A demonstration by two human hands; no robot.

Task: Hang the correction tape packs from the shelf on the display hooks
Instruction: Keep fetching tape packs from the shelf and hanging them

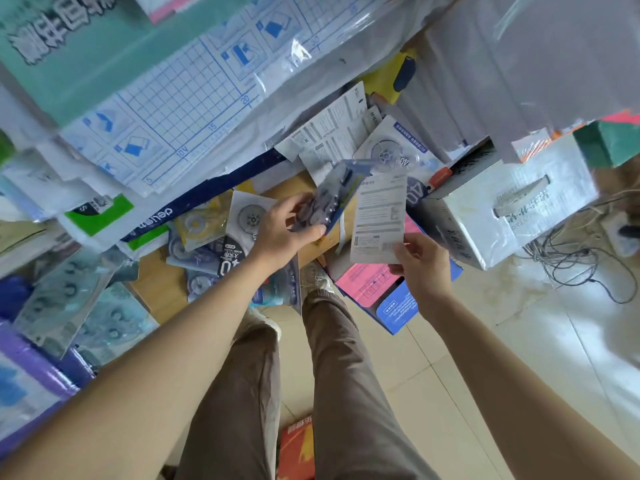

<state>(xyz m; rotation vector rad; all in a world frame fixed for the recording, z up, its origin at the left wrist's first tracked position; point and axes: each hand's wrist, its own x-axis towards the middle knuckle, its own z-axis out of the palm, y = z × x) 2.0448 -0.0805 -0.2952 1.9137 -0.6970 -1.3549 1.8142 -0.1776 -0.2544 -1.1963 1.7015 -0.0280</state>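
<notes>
My left hand (282, 230) grips a blister pack of correction tape (330, 195) with a blue and green card, tilted up over the wooden shelf (162, 285). My right hand (420, 265) pinches the lower edge of a white correction tape pack (379, 216), its printed back facing me. Several more correction tape packs (221, 237) lie loose on the shelf under my left arm, and others (391, 147) are piled behind the held ones. No display hooks are visible.
Large plastic-wrapped sheets with blue grids (180, 98) hang over the shelf at upper left. A white cardboard box (502, 206) stands at right, with tangled cables (581, 251) on the tiled floor behind it. Pink and blue cartons (384, 292) sit below my right hand.
</notes>
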